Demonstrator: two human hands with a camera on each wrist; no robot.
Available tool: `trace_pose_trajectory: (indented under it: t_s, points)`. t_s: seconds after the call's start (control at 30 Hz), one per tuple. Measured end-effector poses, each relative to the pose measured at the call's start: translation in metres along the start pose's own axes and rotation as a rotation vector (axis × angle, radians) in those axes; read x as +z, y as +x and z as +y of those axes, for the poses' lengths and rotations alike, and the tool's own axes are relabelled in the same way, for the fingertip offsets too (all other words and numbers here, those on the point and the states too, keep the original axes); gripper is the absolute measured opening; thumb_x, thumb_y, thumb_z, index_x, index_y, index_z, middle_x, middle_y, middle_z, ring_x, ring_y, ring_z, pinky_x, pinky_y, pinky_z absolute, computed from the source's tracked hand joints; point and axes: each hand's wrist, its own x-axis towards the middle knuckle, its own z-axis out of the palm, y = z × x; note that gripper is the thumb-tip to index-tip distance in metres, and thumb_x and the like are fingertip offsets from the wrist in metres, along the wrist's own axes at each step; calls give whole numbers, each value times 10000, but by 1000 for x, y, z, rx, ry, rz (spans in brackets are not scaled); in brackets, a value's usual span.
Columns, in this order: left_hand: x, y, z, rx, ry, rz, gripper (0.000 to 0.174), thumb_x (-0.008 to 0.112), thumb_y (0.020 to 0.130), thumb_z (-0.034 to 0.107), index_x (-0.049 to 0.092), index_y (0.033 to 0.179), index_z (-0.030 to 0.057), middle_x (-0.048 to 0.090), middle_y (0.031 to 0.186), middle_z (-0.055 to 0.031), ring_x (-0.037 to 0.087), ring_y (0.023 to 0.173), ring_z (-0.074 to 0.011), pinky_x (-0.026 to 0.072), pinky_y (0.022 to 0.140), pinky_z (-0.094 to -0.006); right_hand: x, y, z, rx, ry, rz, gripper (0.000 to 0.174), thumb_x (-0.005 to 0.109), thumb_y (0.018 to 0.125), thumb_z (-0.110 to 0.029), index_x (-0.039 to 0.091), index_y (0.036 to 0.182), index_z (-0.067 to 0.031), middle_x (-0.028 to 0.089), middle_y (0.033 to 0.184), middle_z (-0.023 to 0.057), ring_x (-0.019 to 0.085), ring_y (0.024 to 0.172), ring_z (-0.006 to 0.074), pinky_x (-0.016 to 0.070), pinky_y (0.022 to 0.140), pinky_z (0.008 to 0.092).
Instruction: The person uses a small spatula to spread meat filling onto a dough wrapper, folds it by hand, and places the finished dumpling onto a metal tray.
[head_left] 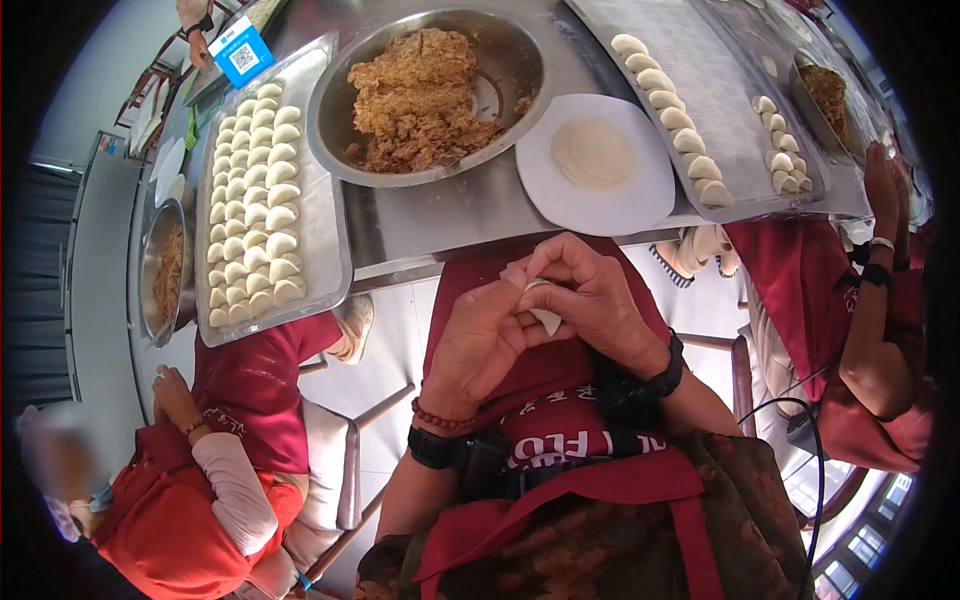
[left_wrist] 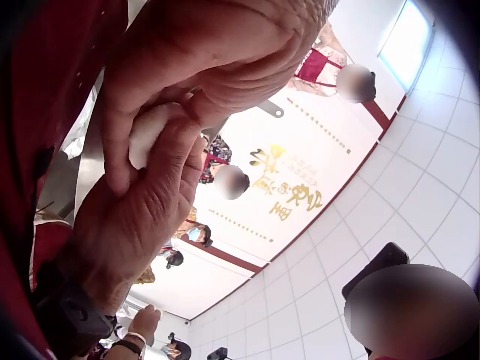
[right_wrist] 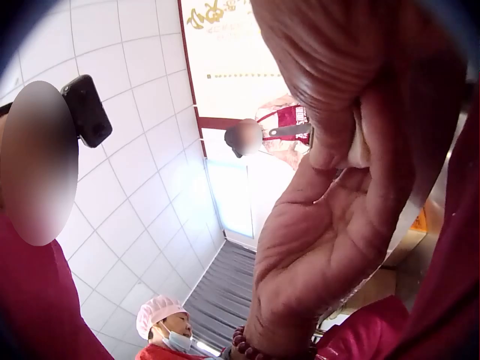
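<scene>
A pale dumpling (head_left: 545,318), folded from a thin wrapper, is held between both hands over the apron, just in front of the table edge. My left hand (head_left: 478,340), with a red bead bracelet, holds it from one side. Thumb and fingers of my right hand (head_left: 598,300) pinch its edge from the other. In the left wrist view the white dough (left_wrist: 148,135) shows between the fingers; the right wrist view gives only a sliver of the dumpling (right_wrist: 358,146). Most of it is hidden by the fingers.
On the steel table stand a bowl (head_left: 325,135) of minced filling and a white plate (head_left: 540,180) with round wrappers (head_left: 594,152). Trays of dumplings lie left (head_left: 335,250) and right (head_left: 735,110). A blue QR card (head_left: 242,55) stands behind the left tray. People in red aprons sit on both sides.
</scene>
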Motion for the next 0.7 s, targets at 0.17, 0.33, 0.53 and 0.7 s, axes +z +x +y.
trace_pose_trajectory:
  t_s: [0.17, 0.33, 0.53, 0.7]
  points:
    - [-15, 2, -8, -1, -30, -33, 508, 358, 1065, 411, 502, 1282, -24, 622, 1155, -118, 640, 1022, -212, 563, 918, -436, 2, -1, -4, 32, 2, -31, 281, 680, 892, -88, 585, 1155, -65, 718, 1011, 31, 619, 812, 23, 504, 536, 175]
    - [-13, 5, -4, -5, -126, -91, 683, 208, 1049, 538, 451, 1344, -29, 601, 1242, -144, 618, 1109, -262, 516, 981, -481, 1, -1, -5, 4, -64, -60, 175, 655, 900, -92, 679, 1074, -80, 697, 1090, 32, 641, 863, 63, 520, 546, 178]
    - [-18, 6, -7, -25, -191, -141, 710, 175, 1045, 553, 443, 1352, -28, 590, 1272, -156, 613, 1123, -269, 503, 988, -482, -1, 1, 9, -148, -159, -22, 137, 629, 915, -88, 699, 1026, -54, 693, 1114, 68, 669, 892, 110, 564, 626, 229]
    - [-11, 2, -5, -27, -217, -83, 679, 196, 1040, 562, 448, 1359, 18, 591, 1277, -126, 592, 1146, -275, 487, 984, -519, 1, 1, 1, -186, -249, 6, 191, 675, 877, -121, 705, 1055, -59, 693, 1064, 109, 687, 912, 187, 575, 737, 314]
